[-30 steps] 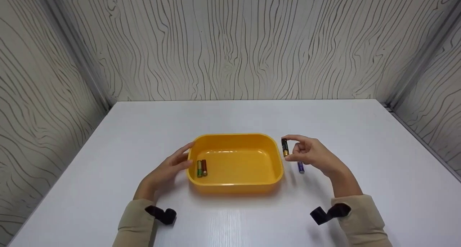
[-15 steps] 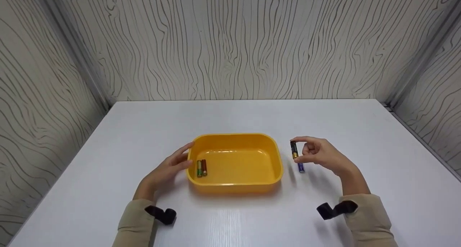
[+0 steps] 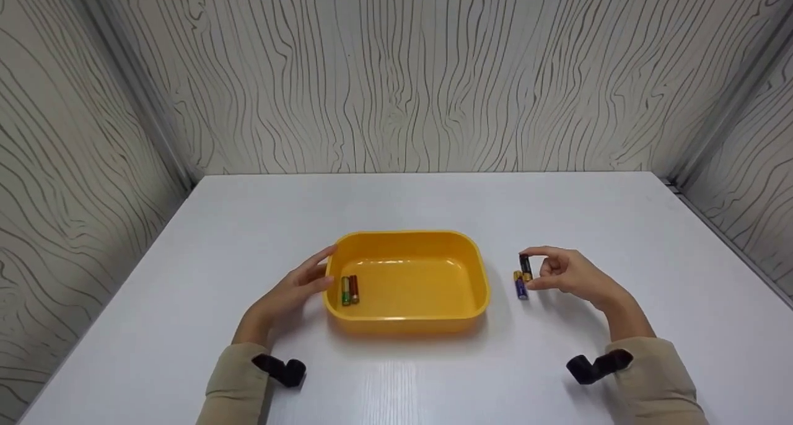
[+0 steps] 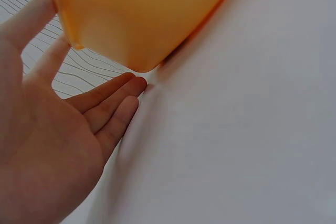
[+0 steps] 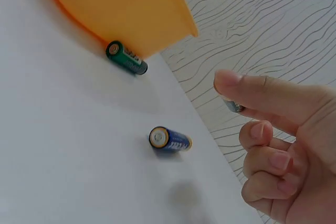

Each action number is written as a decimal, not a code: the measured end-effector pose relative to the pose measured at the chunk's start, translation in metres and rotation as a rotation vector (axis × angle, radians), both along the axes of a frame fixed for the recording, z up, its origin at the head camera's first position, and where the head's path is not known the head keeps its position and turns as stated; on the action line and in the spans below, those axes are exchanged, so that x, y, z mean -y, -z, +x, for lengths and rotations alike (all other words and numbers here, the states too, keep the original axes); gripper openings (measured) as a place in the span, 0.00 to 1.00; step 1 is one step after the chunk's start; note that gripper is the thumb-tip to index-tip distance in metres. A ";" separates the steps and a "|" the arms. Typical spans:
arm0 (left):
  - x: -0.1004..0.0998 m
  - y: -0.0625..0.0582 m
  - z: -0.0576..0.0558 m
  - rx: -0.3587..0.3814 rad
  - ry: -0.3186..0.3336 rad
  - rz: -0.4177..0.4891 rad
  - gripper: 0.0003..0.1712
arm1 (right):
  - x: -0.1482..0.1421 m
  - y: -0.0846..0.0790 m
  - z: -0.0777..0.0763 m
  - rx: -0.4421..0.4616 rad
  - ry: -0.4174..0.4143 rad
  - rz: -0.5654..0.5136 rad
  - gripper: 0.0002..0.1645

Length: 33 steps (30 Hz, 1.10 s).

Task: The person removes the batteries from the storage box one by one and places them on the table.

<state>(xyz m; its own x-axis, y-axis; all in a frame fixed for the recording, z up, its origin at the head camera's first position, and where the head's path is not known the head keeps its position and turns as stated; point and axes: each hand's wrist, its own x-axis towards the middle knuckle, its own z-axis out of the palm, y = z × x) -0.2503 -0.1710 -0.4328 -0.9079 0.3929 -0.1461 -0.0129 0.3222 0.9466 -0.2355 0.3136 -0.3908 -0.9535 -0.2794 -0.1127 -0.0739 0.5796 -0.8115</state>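
In the head view, my left hand [image 3: 291,295] touches the left side of a yellow plastic tub [image 3: 403,319] with thumb and index finger spread; in the left wrist view, the other fingers extend below the tub's wall. Right of the tub, my right hand [image 3: 567,273] pinches a black-and-gold battery [image 3: 525,264] between thumb and forefinger. Just beside it a purple-and-gold battery [image 3: 521,289] lies on the table; whether they touch I cannot tell. Inside the tub, at its left end, lie a green battery [image 3: 346,292] and a dark red battery [image 3: 354,290]. Fingers mostly hide the held battery in the right wrist view.
The white table [image 3: 396,375] meets a wood-grain patterned wall [image 3: 396,78] at the back, with side panels left and right. The right wrist view has a green battery [image 5: 126,57] on the table against the tub, which the head view does not show.
My right hand has moved right, away from the tub's rim, and slightly nearer, bringing the black-and-gold battery beside the purple one. The left hand stays at the tub.
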 end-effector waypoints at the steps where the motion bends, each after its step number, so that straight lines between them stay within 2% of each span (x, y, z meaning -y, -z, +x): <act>1: 0.000 0.000 0.000 0.001 -0.001 -0.001 0.34 | -0.002 0.001 0.000 0.006 0.000 0.009 0.42; 16: 0.002 0.003 -0.002 -0.036 0.039 -0.006 0.35 | -0.010 0.010 -0.006 0.046 -0.024 0.108 0.42; 26: 0.001 0.001 -0.001 -0.013 0.051 0.032 0.34 | -0.014 0.018 -0.004 0.055 -0.010 0.104 0.42; 33: 0.001 0.000 0.000 -0.009 0.035 0.020 0.34 | -0.011 0.020 -0.004 0.067 -0.002 0.131 0.42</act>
<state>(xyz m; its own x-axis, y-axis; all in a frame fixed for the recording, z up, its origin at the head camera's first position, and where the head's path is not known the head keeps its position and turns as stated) -0.2504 -0.1724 -0.4330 -0.8949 0.4272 -0.1293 0.0068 0.3028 0.9530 -0.2397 0.3250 -0.4111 -0.9421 -0.2602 -0.2117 -0.0236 0.6809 -0.7320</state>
